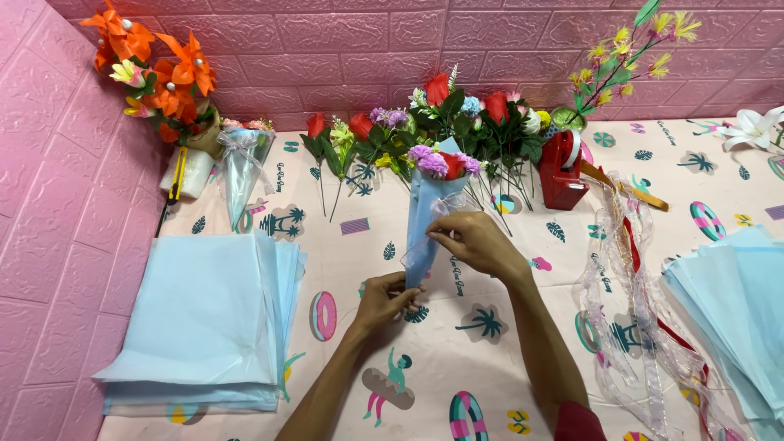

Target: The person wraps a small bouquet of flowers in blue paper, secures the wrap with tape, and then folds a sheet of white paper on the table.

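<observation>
Head view — left hand and right hand, each grip closed on blue-wrapped bouquet.

no packages, labels, signs or screens in view

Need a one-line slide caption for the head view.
Left hand grips a blue-wrapped bouquet at its base; right hand pinches its clear ribbon.
</observation>
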